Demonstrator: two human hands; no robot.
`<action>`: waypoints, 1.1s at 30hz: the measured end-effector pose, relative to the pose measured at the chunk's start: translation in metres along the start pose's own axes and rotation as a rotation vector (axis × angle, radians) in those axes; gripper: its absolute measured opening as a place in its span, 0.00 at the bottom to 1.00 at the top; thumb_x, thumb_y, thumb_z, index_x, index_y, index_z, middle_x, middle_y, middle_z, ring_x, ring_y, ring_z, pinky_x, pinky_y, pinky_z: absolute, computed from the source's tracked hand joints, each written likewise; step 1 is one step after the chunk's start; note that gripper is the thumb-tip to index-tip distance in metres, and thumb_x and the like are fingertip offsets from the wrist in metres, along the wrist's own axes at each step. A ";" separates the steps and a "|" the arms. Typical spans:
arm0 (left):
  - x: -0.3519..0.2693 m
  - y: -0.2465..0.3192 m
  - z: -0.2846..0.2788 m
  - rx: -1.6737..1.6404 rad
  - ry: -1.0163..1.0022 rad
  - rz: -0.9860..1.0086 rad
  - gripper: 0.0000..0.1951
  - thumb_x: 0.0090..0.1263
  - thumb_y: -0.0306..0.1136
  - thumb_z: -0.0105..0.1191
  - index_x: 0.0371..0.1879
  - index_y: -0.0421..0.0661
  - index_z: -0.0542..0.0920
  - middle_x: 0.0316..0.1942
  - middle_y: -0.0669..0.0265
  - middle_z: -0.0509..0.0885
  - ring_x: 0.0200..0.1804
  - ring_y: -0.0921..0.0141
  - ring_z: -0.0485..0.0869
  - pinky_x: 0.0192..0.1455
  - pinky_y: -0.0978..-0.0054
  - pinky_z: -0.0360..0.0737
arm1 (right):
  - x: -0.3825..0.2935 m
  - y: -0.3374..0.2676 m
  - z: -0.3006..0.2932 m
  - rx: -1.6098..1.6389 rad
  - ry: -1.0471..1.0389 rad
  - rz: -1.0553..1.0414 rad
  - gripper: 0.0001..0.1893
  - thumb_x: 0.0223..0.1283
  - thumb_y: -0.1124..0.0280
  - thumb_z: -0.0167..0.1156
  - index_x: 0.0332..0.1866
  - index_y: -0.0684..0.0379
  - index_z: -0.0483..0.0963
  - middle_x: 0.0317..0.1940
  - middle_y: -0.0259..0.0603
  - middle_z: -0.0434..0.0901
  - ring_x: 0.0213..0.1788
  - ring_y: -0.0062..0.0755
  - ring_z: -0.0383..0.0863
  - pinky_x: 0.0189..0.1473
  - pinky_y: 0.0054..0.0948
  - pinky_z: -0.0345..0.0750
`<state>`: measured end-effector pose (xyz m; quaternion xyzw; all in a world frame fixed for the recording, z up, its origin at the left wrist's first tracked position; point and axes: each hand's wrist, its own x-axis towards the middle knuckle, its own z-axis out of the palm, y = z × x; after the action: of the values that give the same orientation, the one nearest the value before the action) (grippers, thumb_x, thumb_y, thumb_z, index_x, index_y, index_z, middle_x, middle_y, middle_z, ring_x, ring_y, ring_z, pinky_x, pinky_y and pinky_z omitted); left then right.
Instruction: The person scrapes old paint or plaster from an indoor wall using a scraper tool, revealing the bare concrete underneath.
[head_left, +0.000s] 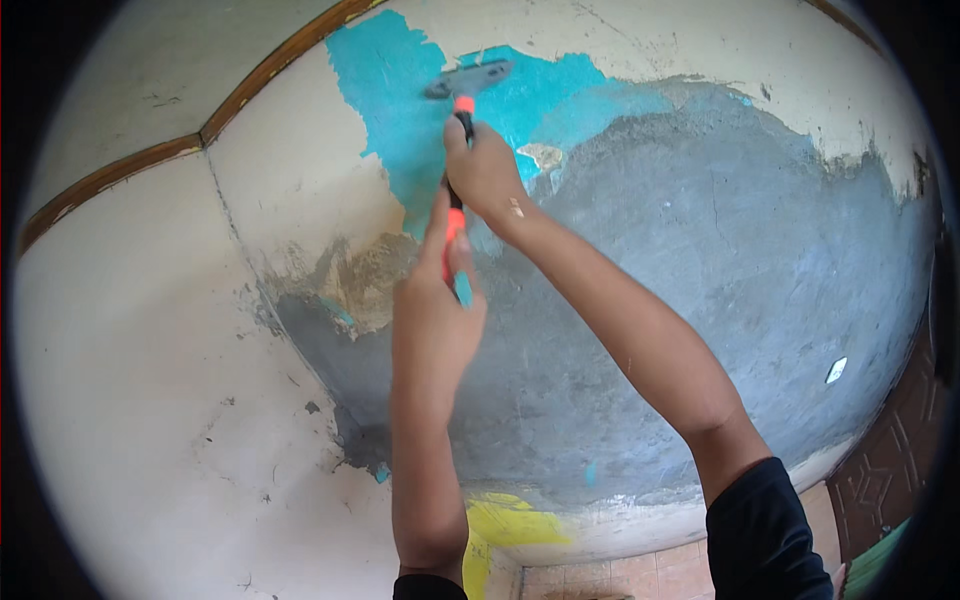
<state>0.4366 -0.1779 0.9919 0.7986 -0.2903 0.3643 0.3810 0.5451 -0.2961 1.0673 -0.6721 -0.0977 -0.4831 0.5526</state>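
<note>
Both hands grip one long-handled scraper (480, 76) with a wide grey head and a black and orange-red handle. My right hand (487, 169) is closed round the upper handle just below the head. Lower down, my left hand (442, 289) holds the handle's end, with a turquoise paint flake beside its fingers. The scraper's head lies over a turquoise patch (555, 90) on the wall, near the ragged edge of the cream paint (300, 157). Bare grey plaster (615, 300) spreads to the right and below. The blade's exact contact with the wall is blurred.
A brown wooden trim (112, 172) runs along the upper left, meeting at the wall corner. A white wall socket or switch plate (836, 370) sits at right. Yellow paint (517, 520) and floor tiles (622, 574) show below. A brown patterned panel (874, 480) and green cloth stand at lower right.
</note>
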 end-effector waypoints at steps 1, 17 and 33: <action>-0.011 -0.011 0.008 0.037 0.022 0.055 0.27 0.83 0.33 0.44 0.80 0.58 0.61 0.39 0.44 0.86 0.41 0.45 0.86 0.39 0.56 0.80 | -0.016 0.014 -0.003 0.002 -0.013 0.008 0.27 0.75 0.50 0.48 0.47 0.70 0.76 0.42 0.68 0.84 0.50 0.71 0.83 0.52 0.55 0.78; -0.083 -0.043 0.029 0.009 -0.167 0.058 0.26 0.81 0.29 0.47 0.78 0.50 0.65 0.27 0.45 0.82 0.28 0.47 0.86 0.28 0.68 0.76 | -0.118 0.048 -0.045 0.274 -0.080 0.263 0.22 0.81 0.52 0.45 0.48 0.66 0.70 0.18 0.38 0.77 0.21 0.27 0.80 0.27 0.29 0.75; -0.100 -0.031 0.056 -0.113 -0.053 -0.078 0.27 0.82 0.32 0.43 0.79 0.51 0.61 0.50 0.43 0.86 0.41 0.45 0.88 0.41 0.57 0.82 | -0.111 0.054 -0.045 0.105 -0.220 0.199 0.24 0.80 0.50 0.47 0.46 0.67 0.71 0.18 0.40 0.78 0.20 0.29 0.81 0.27 0.32 0.76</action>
<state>0.4233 -0.1882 0.8740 0.7959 -0.2891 0.3109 0.4316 0.4999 -0.3087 0.9453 -0.6975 -0.1158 -0.3438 0.6179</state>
